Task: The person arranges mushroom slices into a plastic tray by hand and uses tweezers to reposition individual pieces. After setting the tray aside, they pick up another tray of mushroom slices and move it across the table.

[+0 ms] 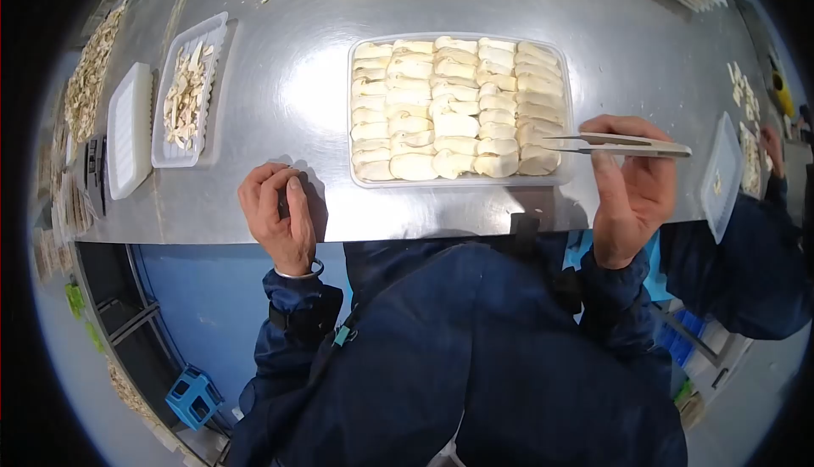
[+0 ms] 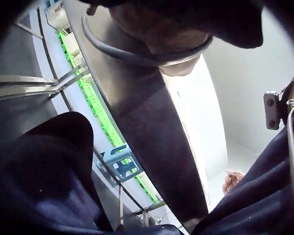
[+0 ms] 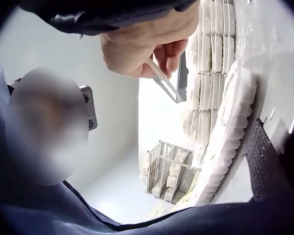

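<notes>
A white plastic tray (image 1: 458, 182) sits near the table's front edge in the head view. Pale mushroom slices (image 1: 456, 125) fill it, overlapping in several columns. My right hand (image 1: 632, 187), just right of the tray, pinches a pair of tweezers (image 1: 632, 144) between thumb and fingers. The tips point left, over the slices at the tray's right side. In the right wrist view the tweezers (image 3: 162, 81) stick out from under the fingers. My left hand (image 1: 278, 217) rests at the table edge, left of the tray, its fingers loosely curled and nothing visible in them.
At the left stand a tray of loose mushroom pieces (image 1: 186, 102) and a stack of white trays (image 1: 130, 132). Another tray (image 1: 719, 178) lies at the right, beside a second person's sleeve (image 1: 738, 263). A blue stool (image 1: 194, 397) is below the table.
</notes>
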The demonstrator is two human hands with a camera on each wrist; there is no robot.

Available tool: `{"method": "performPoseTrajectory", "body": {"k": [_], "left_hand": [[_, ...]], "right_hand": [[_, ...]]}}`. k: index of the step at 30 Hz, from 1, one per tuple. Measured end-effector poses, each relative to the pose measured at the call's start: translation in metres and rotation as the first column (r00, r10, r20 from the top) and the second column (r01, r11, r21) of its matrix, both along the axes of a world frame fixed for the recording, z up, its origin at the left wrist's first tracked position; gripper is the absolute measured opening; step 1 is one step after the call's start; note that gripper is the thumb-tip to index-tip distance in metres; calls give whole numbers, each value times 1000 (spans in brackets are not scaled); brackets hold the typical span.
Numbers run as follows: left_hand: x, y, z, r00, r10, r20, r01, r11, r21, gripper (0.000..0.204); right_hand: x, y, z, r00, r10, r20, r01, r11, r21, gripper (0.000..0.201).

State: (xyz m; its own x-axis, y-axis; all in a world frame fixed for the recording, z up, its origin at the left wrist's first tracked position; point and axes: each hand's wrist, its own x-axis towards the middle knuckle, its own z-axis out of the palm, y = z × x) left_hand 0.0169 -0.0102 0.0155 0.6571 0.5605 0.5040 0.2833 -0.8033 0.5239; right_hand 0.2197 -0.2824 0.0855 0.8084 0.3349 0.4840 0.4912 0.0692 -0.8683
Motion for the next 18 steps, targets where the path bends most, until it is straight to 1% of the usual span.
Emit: {"method": "performPoseTrajectory", "body": {"k": [2, 5, 6, 9, 10, 13, 14, 18], "left_hand": [[1, 0, 1, 1000, -1, 9, 1, 1000, -2, 7], [0, 0, 2, 1000, 3, 22, -3, 1000, -5, 7], [0, 0, 2, 1000, 5, 26, -5, 1000, -2, 7], [0, 0, 3, 999, 0, 40, 0, 1000, -2, 8], [0, 0, 3, 999, -3, 44, 3, 1000, -4, 8], [-1, 0, 4, 999, 7, 41, -7, 1000, -9, 8], [-1, -1, 3, 999, 12, 43, -11, 1000, -11, 9], [-1, 0, 3, 998, 15, 54, -15, 1000, -3, 9]], "right_hand": [[5, 11, 9, 995, 37, 90, -23, 988, -156, 26], [4, 35, 19, 993, 47, 107, -29, 985, -168, 20], [4, 42, 23, 993, 56, 104, -34, 979, -203, 20], [1, 62, 16, 981, 98, 169, -55, 969, -241, 19], [-3, 68, 17, 982, 66, 179, -9, 953, -302, 18], [-6, 79, 12, 959, 127, 253, -24, 928, -373, 19], [-5, 82, 8, 955, 119, 270, -16, 934, -358, 18], [-2, 87, 9, 953, 113, 280, 15, 909, -417, 18]]}}
